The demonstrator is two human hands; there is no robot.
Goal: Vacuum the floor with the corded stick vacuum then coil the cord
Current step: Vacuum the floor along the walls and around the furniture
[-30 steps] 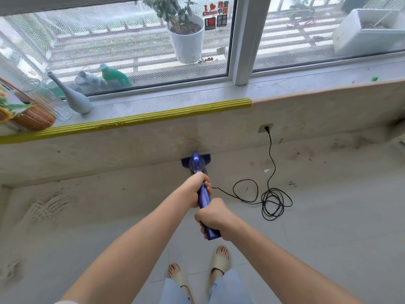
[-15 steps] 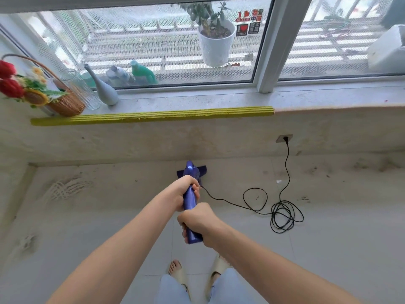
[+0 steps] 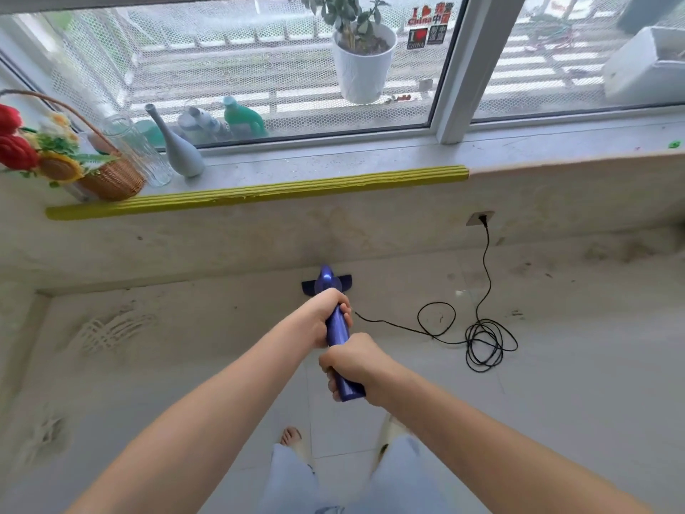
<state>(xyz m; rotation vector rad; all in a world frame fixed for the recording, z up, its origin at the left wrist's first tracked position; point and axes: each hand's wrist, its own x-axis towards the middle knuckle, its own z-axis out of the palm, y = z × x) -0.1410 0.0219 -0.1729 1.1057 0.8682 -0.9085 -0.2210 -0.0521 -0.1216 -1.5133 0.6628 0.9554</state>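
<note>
A blue corded stick vacuum (image 3: 338, 328) points away from me, its floor head (image 3: 326, 284) resting on the pale tiled floor close to the wall under the window. My left hand (image 3: 328, 314) grips the upper shaft. My right hand (image 3: 352, 361) grips the handle end nearer to me. A black cord (image 3: 482, 339) trails right from the vacuum, lies in loose loops on the floor and runs up to a wall socket (image 3: 480, 218), where it is plugged in.
A window sill with a yellow edge strip (image 3: 255, 192) carries a flower basket (image 3: 85, 168), a glass jar (image 3: 139, 150) and a grey vase (image 3: 176, 148). My feet in sandals (image 3: 293, 439) stand below the handle. Dust marks lie along the wall base at left and right.
The view has swung left, showing more of the flower basket. The vacuum head has shifted left along the wall, away from the socket. Both hands keep their grip.
</note>
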